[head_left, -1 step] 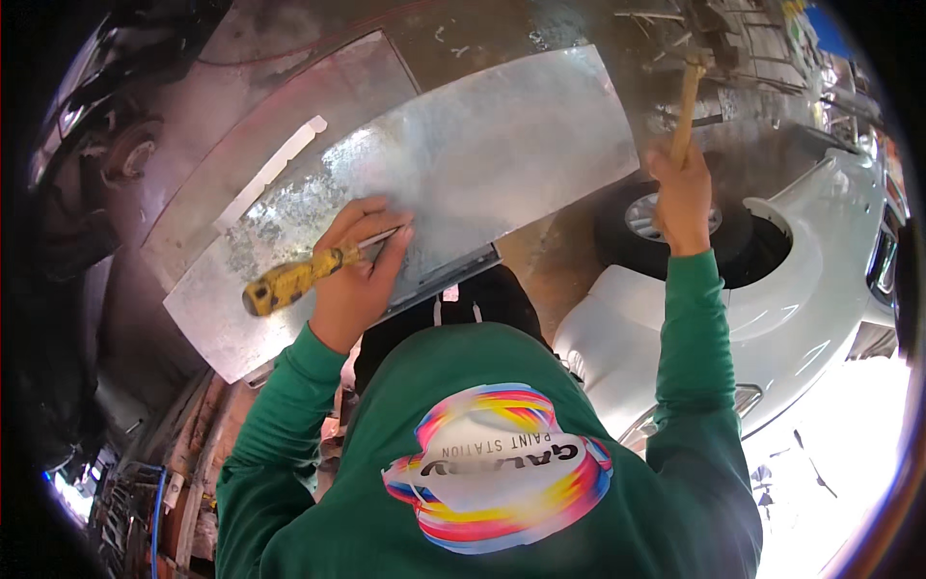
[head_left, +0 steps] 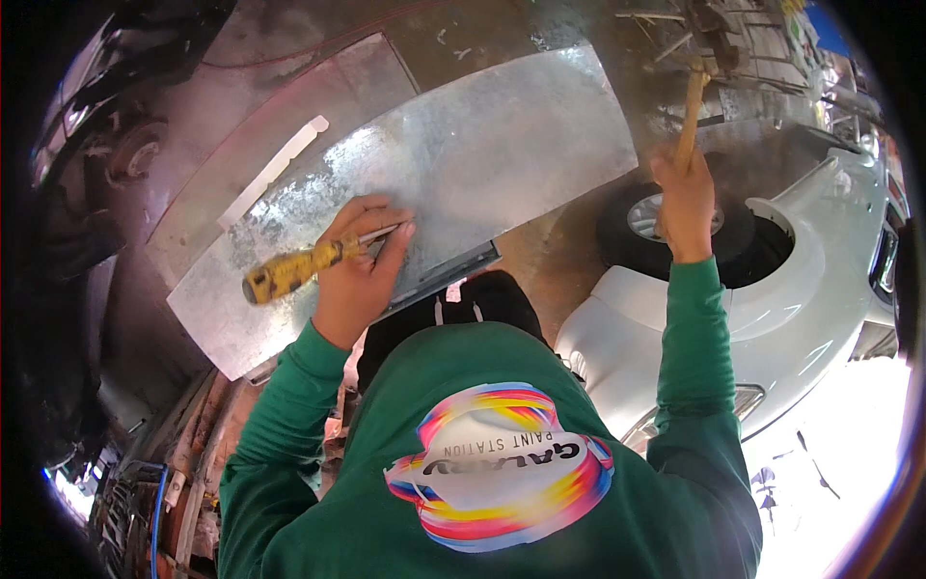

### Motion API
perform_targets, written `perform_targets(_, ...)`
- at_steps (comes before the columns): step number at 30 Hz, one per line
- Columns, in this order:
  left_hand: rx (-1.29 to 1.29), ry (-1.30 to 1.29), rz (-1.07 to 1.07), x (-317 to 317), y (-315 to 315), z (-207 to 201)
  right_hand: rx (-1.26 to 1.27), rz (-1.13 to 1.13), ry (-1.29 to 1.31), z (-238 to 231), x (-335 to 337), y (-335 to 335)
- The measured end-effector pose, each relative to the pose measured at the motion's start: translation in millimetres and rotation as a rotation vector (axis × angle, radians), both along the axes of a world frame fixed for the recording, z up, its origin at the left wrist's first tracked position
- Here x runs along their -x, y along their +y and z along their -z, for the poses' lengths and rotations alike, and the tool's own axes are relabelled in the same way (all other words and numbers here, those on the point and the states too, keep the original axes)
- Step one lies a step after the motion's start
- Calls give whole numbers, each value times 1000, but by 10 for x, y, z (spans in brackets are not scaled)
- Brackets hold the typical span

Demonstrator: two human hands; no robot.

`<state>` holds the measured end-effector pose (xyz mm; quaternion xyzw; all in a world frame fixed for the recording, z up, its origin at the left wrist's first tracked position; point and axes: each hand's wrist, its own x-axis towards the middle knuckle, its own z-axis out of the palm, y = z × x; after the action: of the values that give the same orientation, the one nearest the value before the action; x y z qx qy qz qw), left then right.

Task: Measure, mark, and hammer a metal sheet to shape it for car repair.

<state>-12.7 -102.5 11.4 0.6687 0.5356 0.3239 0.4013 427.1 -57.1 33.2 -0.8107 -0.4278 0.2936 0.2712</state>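
Note:
My left hand point(head_left: 362, 265) is closed around the thin metal shaft of a screwdriver point(head_left: 289, 273) with a worn yellow and black handle. Its handle points left, and the shaft's end lies by my fingertips over a curved sheet metal panel point(head_left: 511, 135). That hand rests on or just above the grey panel, near its front edge. Off the panel's right end, my right hand point(head_left: 685, 207) grips the wooden handle of a hammer point(head_left: 691, 116) held up. The hammer's head is blurred against the clutter behind it.
Beyond the panel lies another flat sheet point(head_left: 357, 82), with a pale narrow strip point(head_left: 275, 172) beside it. On the right are a loose wheel point(head_left: 637, 222) and a white car body point(head_left: 820, 261). A blue hose point(head_left: 157, 521) and wooden pieces point(head_left: 193, 463) show at lower left.
The screwdriver's handle end has tilted up slightly. My right hand with the hammer has shifted a little to the right and down.

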Motion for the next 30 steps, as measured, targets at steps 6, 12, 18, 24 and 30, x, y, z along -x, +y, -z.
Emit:
perform_targets(6,117,-85,-147,-317,23,107,-106,34,20,-9,-472,-745)
perform_targets(12,165,-84,-154,-436,-36,210,-39,30,9,-100,-612,-1227)
perform_targets(18,-50,13,-89,-443,49,295,14,94,69,-124,-807,-1468)
perform_targets(24,-89,52,-55,-414,59,299,-25,65,23,-171,-912,-1467)
perform_targets(30,-52,64,-63,-420,29,267,-130,47,106,-208,-849,-1396)
